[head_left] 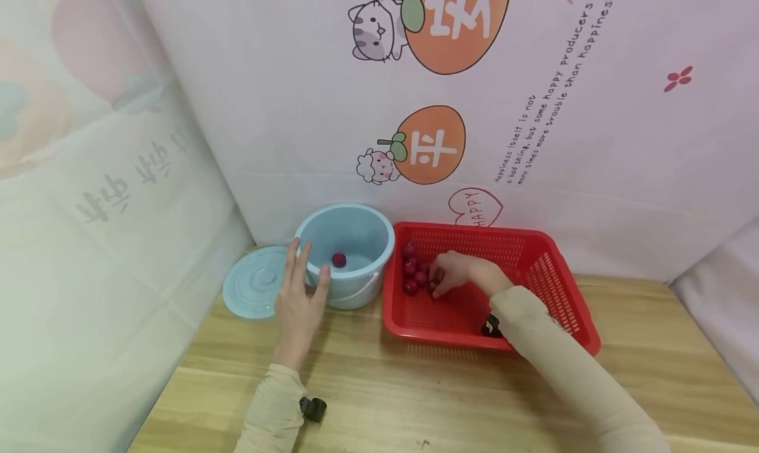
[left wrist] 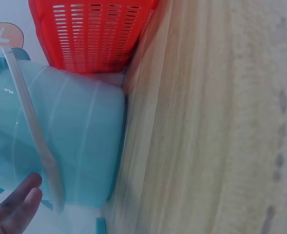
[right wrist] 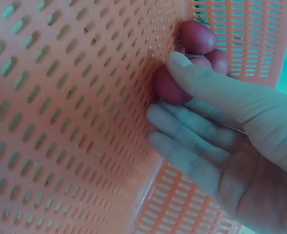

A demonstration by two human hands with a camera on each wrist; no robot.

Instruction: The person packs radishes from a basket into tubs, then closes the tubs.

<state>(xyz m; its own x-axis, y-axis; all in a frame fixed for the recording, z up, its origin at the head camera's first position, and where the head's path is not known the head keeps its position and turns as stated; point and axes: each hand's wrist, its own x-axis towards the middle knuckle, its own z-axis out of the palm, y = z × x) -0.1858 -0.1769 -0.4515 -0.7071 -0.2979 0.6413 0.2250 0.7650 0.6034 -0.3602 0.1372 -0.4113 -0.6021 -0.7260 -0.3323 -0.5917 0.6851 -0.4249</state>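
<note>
In the head view my right hand (head_left: 461,272) reaches into a red slotted basket (head_left: 439,318). Its thumb and fingers pinch a dark red radish (right wrist: 170,87), seen closely in the right wrist view. More small round radishes (head_left: 410,267) are bunched beside it at the basket's left end. A light blue bucket (head_left: 356,291) stands left of the basket, with one radish (head_left: 338,260) on its floor. My left hand (head_left: 299,308) is at the bucket's near left rim, fingers spread and loosely extended. Two of its fingertips (left wrist: 32,181) show beside the bucket's white handle in the left wrist view.
A light blue lid (head_left: 255,283) lies on the wooden table (head_left: 379,387), left of the bucket. Behind the bucket and basket rises a printed white cloth (head_left: 296,110), and another cloth hangs along the left side.
</note>
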